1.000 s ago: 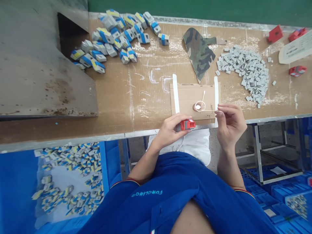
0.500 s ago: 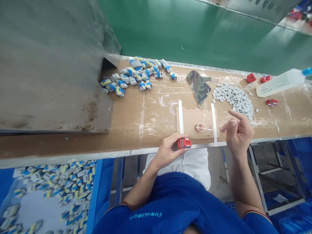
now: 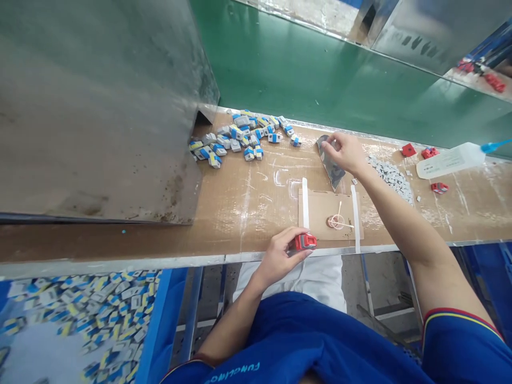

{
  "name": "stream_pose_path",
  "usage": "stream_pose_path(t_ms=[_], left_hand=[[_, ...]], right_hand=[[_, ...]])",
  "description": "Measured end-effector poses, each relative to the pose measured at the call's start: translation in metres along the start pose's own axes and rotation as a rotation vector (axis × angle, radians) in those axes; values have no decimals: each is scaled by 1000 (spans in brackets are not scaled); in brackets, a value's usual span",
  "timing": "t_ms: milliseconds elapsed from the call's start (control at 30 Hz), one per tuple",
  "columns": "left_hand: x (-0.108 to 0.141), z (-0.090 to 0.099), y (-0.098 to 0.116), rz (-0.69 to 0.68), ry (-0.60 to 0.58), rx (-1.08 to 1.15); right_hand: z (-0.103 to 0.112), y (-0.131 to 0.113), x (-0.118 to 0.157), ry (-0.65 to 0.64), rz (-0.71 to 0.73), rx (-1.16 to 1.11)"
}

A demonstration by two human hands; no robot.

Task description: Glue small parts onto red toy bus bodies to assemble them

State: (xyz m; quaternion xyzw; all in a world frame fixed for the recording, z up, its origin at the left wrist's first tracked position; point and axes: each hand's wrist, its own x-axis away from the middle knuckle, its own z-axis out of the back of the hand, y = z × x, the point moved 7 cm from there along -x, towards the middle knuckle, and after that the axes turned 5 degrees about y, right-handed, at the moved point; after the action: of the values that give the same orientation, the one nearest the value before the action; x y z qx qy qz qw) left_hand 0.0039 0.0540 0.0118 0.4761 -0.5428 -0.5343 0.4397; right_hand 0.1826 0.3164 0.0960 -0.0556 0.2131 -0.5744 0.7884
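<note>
Over camouflage cloth (image 3: pixel 331 162), right hand (image 3: pixel 344 152) hides its tip, grip unclear; left grip (image 3: pixel 279 256) clamps red block (image 3: pixel 304 242).

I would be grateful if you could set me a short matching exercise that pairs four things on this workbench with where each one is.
Things:
1. Camouflage cloth
2. Cotton swab
3. Red block
4. White squeeze bottle

Places:
A. Resting on the cardboard sheet
B. Held in the left hand
C. Touched by the right hand
D. Lying towards the far right of the bench

Right pairs: 1-C, 2-A, 3-B, 4-D.
</note>
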Motion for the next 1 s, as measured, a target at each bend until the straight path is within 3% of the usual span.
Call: stream_pose_path(t_ms=[167,267,367,467,533,700,800,1000], left_hand=[[-2,1,1,21,4,53],[-1,1,0,36,19,93],[0,1,-2,39,29,98],[-1,1,-2,24,31,116],[-2,2,-2,11,23,157],[-4,-2,-8,55,-27,336],[-4,-8,-11,114,-48,448],[-4,-14,1,35,-32,444]], right_hand=[[-46,-44,-22,-195,210,-66],[-69,-63,-37,-285,236,-62],[-78,-66,-44,-324,197,-64],[-62,-58,-37,-260,110,-163],[-42,-51,-18,-222,37,-352],[21,-56,66,-241,-71,-960],[52,-60,117,-173,-111,-1101],[64,-64,193,-87,-97,-1143]])
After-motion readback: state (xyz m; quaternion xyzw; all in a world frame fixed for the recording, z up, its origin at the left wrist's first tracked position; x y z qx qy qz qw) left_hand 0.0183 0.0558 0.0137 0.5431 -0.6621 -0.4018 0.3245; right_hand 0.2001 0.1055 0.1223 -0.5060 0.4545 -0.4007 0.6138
